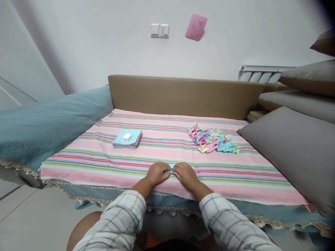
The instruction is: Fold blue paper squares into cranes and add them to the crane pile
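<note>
My left hand (156, 173) and my right hand (185, 175) meet near the front edge of a striped pink cloth (167, 153) spread over a bed. Both have their fingers curled and pinched onto a small light-blue paper piece (169, 168) that shows only as a sliver between them. A stack of square coloured paper sheets (127, 139) with a small white block (127, 137) on top lies to the far left. A pile of several folded paper shapes (213, 139) in pink, blue, green and yellow lies to the far right.
A tan headboard (183, 94) runs along the back. A blue blanket (52, 122) is bunched at the left. Grey cushions (293, 146) rise at the right. A pink note (196, 27) and light switches (159, 30) are on the wall.
</note>
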The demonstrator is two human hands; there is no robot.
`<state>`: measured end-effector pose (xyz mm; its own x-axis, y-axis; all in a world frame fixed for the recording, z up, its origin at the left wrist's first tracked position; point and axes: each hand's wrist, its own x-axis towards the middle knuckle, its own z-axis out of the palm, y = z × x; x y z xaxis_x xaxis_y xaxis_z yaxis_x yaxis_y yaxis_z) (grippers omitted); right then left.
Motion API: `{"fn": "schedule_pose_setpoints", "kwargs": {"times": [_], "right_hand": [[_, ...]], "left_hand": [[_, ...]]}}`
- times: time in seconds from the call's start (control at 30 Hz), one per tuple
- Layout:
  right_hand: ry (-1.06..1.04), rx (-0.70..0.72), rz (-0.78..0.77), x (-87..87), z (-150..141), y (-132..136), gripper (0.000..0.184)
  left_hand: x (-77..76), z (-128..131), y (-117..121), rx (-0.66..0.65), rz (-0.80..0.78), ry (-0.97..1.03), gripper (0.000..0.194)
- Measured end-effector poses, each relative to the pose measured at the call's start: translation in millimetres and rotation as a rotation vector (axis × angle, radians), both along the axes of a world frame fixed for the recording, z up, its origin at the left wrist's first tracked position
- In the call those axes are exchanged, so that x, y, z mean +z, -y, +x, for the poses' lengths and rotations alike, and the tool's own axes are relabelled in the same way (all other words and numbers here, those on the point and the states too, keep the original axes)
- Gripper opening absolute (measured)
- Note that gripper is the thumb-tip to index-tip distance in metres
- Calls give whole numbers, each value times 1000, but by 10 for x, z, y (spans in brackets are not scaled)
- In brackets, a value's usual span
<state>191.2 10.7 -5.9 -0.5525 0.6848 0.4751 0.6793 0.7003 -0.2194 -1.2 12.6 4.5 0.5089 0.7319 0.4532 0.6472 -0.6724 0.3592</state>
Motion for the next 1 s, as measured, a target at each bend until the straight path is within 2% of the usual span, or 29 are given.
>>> {"fn": "schedule_pose_setpoints", "kwargs": {"times": [0.13,0.3,0.53,0.73,0.9,1.0], "right_hand": [[-15,-88,-53,14,-52,31,13],[-21,-155,-103,67,-111,46,13],[-31,-256,-92,69,-194,33,13],[-48,-288,-108,61,-205,15,11],[-153,-301,-142,36,-192,20,1],[-197,-294,-156,39,-193,41,3]], "left_hand": [[13,2,0,24,-17,4,7],[19,13,11,69,-30,12,7],[15,47,14,109,-60,15,7],[10,48,15,166,-107,28,4],[32,44,14,182,-132,48,24],[44,48,-3,123,-136,44,21]]}}
